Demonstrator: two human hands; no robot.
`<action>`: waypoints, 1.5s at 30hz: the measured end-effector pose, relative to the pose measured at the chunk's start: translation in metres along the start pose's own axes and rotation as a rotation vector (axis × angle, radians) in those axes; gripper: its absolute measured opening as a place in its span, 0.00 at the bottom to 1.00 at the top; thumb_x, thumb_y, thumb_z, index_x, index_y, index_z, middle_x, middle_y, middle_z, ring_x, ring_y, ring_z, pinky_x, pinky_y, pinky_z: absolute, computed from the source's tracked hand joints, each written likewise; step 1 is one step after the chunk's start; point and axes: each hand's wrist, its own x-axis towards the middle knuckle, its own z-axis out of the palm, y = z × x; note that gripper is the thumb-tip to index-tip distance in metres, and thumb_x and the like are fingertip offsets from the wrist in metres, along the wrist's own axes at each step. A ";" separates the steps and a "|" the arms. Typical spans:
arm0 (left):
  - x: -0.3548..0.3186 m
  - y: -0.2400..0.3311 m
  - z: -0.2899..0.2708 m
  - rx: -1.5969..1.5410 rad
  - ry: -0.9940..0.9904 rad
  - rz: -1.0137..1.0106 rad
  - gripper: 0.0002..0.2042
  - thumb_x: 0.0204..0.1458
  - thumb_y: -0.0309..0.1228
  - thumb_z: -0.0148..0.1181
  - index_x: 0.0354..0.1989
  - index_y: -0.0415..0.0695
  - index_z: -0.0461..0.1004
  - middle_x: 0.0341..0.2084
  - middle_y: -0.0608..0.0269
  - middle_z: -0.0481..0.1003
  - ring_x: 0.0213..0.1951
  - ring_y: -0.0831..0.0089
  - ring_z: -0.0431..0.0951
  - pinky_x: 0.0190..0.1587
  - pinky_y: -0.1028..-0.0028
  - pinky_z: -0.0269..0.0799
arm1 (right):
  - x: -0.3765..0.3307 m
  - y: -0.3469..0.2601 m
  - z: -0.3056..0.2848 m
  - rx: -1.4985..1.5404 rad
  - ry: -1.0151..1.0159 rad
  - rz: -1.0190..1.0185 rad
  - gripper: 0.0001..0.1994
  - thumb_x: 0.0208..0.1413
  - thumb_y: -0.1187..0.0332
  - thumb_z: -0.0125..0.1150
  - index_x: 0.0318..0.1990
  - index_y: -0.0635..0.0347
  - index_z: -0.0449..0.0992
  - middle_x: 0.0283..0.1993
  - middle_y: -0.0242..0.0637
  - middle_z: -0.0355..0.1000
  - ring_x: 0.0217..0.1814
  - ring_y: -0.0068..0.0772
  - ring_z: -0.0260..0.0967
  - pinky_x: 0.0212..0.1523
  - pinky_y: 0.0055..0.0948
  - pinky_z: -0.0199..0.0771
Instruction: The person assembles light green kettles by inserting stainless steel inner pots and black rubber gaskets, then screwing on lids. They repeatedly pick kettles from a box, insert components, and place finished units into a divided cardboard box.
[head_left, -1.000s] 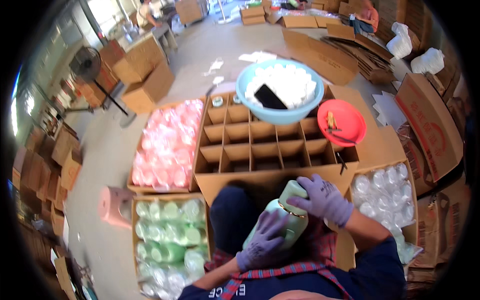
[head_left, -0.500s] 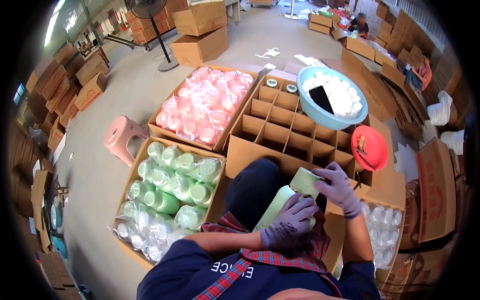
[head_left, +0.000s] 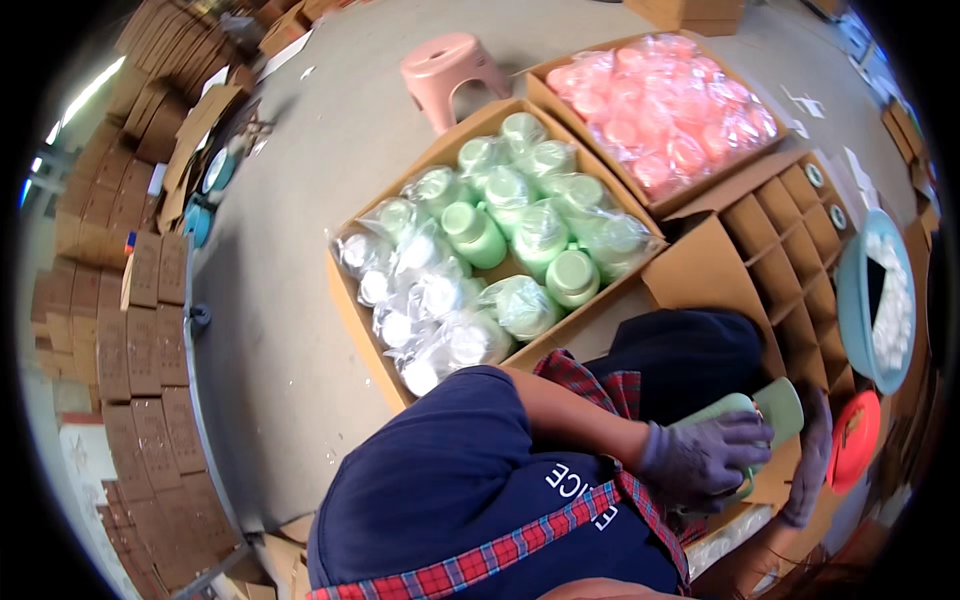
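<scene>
Both hands wear purple gloves and hold a pale green bottle (head_left: 765, 410) over the person's lap, just beside the near flap of the divided cardboard box (head_left: 790, 235). The left hand (head_left: 700, 460) wraps around the bottle's body, fingers curled over its top side, while the right hand (head_left: 810, 460) presses flat against the bottle's far end, so both are grasping it. The divided cardboard box has rows of open cells, two of them at its far side holding round lidded things. Beyond that box sits a light blue basin (head_left: 865, 300) with white pieces and a dark flat thing in it, and a red round lid (head_left: 855, 440) lies next to the basin, close to the right hand. On the other side of the divided box stands a carton of green bottles (head_left: 480, 250) wrapped in clear bags, then a carton of pink bottles (head_left: 670, 110), with a pink stool (head_left: 450, 70) on the floor past them
</scene>
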 end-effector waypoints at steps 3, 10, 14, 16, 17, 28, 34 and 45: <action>-0.076 -0.075 -0.092 0.610 -0.049 -0.319 0.16 0.46 0.37 0.67 0.42 0.43 0.77 0.44 0.51 0.77 0.55 0.49 0.74 0.61 0.53 0.69 | -0.034 0.061 -0.038 0.186 0.199 0.119 0.31 0.73 0.49 0.39 0.71 0.66 0.59 0.72 0.47 0.60 0.74 0.42 0.58 0.73 0.39 0.56; -0.322 -0.141 -0.318 1.437 0.218 -1.612 0.35 0.44 0.47 0.71 0.61 0.47 0.69 0.61 0.49 0.67 0.66 0.52 0.62 0.69 0.50 0.54 | -0.102 0.125 -0.046 0.193 0.284 0.425 0.27 0.71 0.56 0.49 0.69 0.67 0.64 0.68 0.44 0.66 0.69 0.38 0.64 0.70 0.34 0.61; -0.298 -0.184 -0.342 1.421 0.056 -1.349 0.43 0.42 0.54 0.71 0.67 0.48 0.64 0.64 0.47 0.64 0.67 0.48 0.60 0.70 0.49 0.51 | -0.069 0.082 -0.053 -0.029 0.320 0.275 0.23 0.71 0.62 0.48 0.65 0.70 0.68 0.65 0.43 0.69 0.63 0.34 0.66 0.65 0.32 0.63; -0.262 -0.204 -0.331 1.208 -0.062 -1.280 0.47 0.39 0.57 0.72 0.68 0.49 0.62 0.66 0.45 0.62 0.68 0.45 0.58 0.70 0.48 0.50 | -0.052 0.046 -0.041 -0.103 0.380 0.235 0.23 0.70 0.63 0.49 0.65 0.70 0.68 0.65 0.42 0.69 0.64 0.34 0.66 0.66 0.32 0.62; -0.245 -0.210 -0.315 1.195 -0.155 -1.284 0.49 0.37 0.59 0.73 0.69 0.51 0.61 0.66 0.45 0.62 0.68 0.46 0.58 0.70 0.48 0.49 | -0.047 0.041 -0.039 -0.133 0.377 0.204 0.22 0.70 0.63 0.49 0.65 0.70 0.69 0.65 0.42 0.69 0.64 0.34 0.66 0.66 0.32 0.62; -0.240 -0.187 -0.229 1.163 -0.280 -1.215 0.30 0.43 0.43 0.70 0.58 0.53 0.71 0.56 0.52 0.69 0.59 0.49 0.67 0.62 0.51 0.62 | -0.057 0.022 -0.009 -0.107 0.360 0.172 0.18 0.69 0.70 0.51 0.63 0.68 0.71 0.64 0.42 0.71 0.66 0.34 0.66 0.69 0.32 0.62; -0.141 -0.197 -0.265 0.582 0.272 -1.197 0.13 0.56 0.39 0.64 0.28 0.42 0.76 0.22 0.57 0.76 0.26 0.59 0.75 0.33 0.65 0.72 | -0.069 0.013 -0.020 -0.189 0.421 0.009 0.20 0.66 0.71 0.54 0.64 0.68 0.70 0.64 0.42 0.71 0.61 0.31 0.70 0.63 0.31 0.67; 0.145 -0.078 -0.150 -0.258 -0.028 -0.283 0.53 0.36 0.44 0.81 0.70 0.35 0.57 0.64 0.44 0.65 0.66 0.56 0.67 0.66 0.62 0.62 | 0.100 -0.158 0.039 0.530 0.125 0.007 0.12 0.61 0.64 0.64 0.41 0.65 0.78 0.25 0.33 0.76 0.23 0.23 0.76 0.23 0.20 0.76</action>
